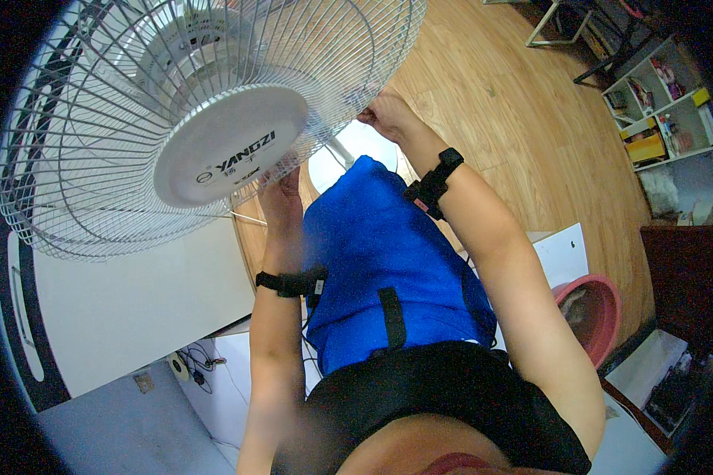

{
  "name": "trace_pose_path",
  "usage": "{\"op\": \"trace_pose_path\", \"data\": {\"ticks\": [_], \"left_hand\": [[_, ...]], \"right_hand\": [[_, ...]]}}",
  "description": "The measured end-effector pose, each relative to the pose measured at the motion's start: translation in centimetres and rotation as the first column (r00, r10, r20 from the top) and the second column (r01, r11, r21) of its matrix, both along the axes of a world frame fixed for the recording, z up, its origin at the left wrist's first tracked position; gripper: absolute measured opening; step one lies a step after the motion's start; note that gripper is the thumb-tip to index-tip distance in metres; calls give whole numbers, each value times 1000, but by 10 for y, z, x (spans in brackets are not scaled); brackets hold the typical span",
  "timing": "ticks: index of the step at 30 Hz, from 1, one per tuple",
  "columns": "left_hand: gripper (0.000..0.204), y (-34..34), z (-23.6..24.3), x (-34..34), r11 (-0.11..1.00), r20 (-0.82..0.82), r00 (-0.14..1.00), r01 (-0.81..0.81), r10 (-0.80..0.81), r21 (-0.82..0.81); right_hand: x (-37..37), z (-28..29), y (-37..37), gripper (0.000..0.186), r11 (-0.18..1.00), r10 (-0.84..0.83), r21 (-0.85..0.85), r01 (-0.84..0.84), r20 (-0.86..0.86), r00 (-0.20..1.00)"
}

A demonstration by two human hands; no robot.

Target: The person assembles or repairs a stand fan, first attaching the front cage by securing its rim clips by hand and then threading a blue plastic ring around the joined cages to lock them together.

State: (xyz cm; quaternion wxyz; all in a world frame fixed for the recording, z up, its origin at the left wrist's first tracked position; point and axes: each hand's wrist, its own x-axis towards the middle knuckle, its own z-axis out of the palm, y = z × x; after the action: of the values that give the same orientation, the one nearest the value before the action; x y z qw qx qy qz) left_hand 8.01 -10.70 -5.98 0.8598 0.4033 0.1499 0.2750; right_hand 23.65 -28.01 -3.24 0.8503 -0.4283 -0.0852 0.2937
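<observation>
A standing fan with a silver wire guard and white centre plate [184, 174] fills the upper left; its pole [340, 151] rises from a round white base [325, 172]. My right hand [387, 117] is at the guard's right lower rim, fingers curled round something I cannot make out. My left hand [281, 194] reaches up under the lower rim beside the centre plate, its fingers partly hidden behind the wires. Both wrists wear black straps. A blue cloth [380, 237] lies over my front, between my forearms and the fan's base.
A white cabinet [135, 309] stands at the left, with cables [202, 364] beside it. A pink basin [606, 317] sits at the lower right on the wooden floor [523, 142]. A white shelf unit [642, 111] and folding frames [554, 32] are at the upper right.
</observation>
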Motion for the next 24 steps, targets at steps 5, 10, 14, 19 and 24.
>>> {"op": "trace_pose_path", "data": {"ticks": [5, 10, 14, 19, 24], "left_hand": [[22, -1, 4, -3, 1000, -25, 1000, 0, 0, -8], [29, 1, 3, -3, 1000, 22, 1000, 16, -16, -14], [27, -4, 9, -2, 1000, 29, 999, 14, -14, -20], [28, 4, -1, -1, 991, 18, 998, 53, -56, 121], [31, 28, -21, 3, 724, -208, 974, 83, 85, 685]], "right_hand": [[4, -5, -4, 16, 998, 58, -37, -57, 40, 998], [5, -3, -8, 13, 987, 110, -128, -102, 59, 992], [5, -5, -10, 14, 992, 121, -56, -116, 100, 988], [4, -21, -9, 16, 991, 130, -38, -128, 73, 989], [12, -17, -18, 9, 973, 80, -226, -49, 129, 988]]}}
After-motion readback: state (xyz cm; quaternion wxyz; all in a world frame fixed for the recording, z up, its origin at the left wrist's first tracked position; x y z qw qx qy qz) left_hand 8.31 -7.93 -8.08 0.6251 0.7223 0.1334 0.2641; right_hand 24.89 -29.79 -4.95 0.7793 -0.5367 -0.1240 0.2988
